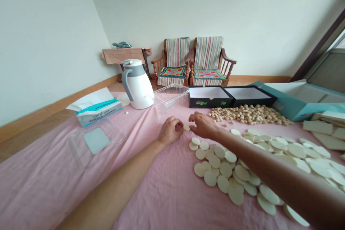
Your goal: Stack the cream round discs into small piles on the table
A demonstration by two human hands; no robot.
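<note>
My left hand and my right hand meet over the pink cloth, both pinching a small cream disc between their fingertips. Just right of the hands lies a spread of several flat cream discs, larger ones further right. Behind them is a heap of small round cream pellets. Both forearms reach in from the bottom edge.
A white jug stands at the back left, beside a clear plastic tray. Two open black boxes, a teal box, a tissue pack, a clear lid and cream slabs surround the work area.
</note>
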